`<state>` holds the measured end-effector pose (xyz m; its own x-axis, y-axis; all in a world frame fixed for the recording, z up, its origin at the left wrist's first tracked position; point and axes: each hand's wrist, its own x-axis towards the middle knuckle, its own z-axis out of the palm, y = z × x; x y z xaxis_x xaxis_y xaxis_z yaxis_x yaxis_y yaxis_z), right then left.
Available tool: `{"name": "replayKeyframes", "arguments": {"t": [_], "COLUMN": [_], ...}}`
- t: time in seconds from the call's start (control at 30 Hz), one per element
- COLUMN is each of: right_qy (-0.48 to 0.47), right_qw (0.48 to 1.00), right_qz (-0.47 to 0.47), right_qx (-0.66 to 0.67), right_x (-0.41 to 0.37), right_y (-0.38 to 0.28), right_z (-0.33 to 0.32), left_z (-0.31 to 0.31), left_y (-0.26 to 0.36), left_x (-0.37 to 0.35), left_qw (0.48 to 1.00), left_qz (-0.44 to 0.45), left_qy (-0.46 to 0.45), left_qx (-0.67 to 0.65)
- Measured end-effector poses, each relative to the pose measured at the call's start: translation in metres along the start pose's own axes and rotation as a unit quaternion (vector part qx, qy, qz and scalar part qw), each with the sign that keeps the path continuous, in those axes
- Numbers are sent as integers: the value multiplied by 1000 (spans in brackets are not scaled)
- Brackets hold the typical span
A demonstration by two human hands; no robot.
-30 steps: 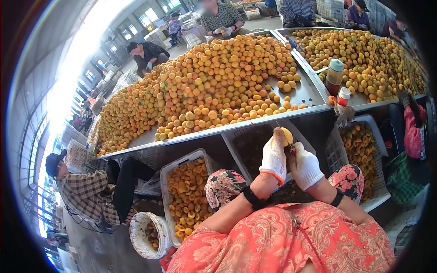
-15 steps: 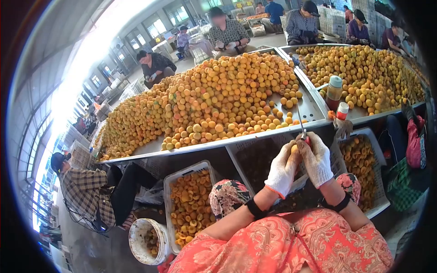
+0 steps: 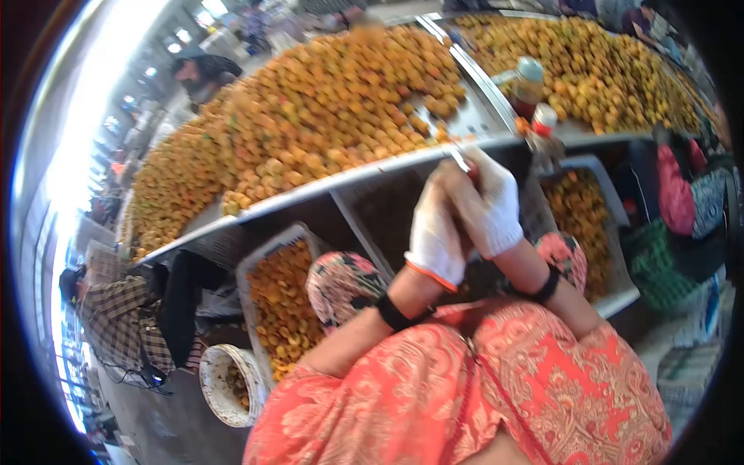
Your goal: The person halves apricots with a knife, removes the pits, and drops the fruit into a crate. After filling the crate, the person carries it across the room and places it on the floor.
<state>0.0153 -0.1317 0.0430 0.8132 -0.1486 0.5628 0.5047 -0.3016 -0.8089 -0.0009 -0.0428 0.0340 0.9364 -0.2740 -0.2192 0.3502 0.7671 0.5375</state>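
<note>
Fruit (image 3: pixel 310 108), yellow to orange, lies in a broad heap before us on a metal table (image 3: pixel 474 118), whose front edge runs slantwise above our hands. Across a raised divider, a second heap (image 3: pixel 597 74) fills the section on the right. Below, our coral patterned garment (image 3: pixel 372 372) takes up the near foreground. To the left sits a person in a checked shirt (image 3: pixel 116 310), apart from us. A pale crate (image 3: pixel 301 230) of orange fruit pieces stands left of our knee, another crate (image 3: pixel 611 192) holds more on the right, and a stained white bucket (image 3: pixel 215 376) stands just beside the left crate. Our gloved left hand (image 3: pixel 434 225) and right hand (image 3: pixel 490 203) are pressed together near the table's front edge. The right hand's fingers are closed round a knife (image 3: pixel 463 160), with a little metal and red showing; the left hand's fingers are curled in, and we cannot tell whether they hold anything. On the table are a bottle (image 3: pixel 528 85) of dark liquid and, nearer us, a smaller red-and-white container (image 3: pixel 545 118).
</note>
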Motion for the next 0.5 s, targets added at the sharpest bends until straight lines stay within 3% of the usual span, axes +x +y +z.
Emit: {"name": "replayKeyframes", "arguments": {"t": [0.1,0.23,0.33,0.4,0.43,0.47,0.5], "right_qy": [-26,-30,-26,-10,-8,-1,-13], "right_qw": [993,987,996,1000,999,998,997], "right_qz": [-83,-150,-76,10,23,-8,7], "right_qx": [-76,-57,-34,19,-30,-65,-77], "right_x": [-1,-1,-3,-7,-7,-5,-4], "right_y": [-1,12,22,29,32,32,30], "right_z": [-5,-5,-7,-8,-9,-10,-10], "left_z": [-8,10,2,-15,-5,-5,-14], "left_y": [1,4,4,-2,-6,-9,-12], "left_x": [1,-10,3,15,11,18,25], "left_qw": [997,990,982,985,981,979,983], "left_qz": [-51,-88,-80,-29,21,21,18], "left_qy": [58,107,146,93,94,134,114], "left_qx": [0,0,88,142,170,154,143]}}
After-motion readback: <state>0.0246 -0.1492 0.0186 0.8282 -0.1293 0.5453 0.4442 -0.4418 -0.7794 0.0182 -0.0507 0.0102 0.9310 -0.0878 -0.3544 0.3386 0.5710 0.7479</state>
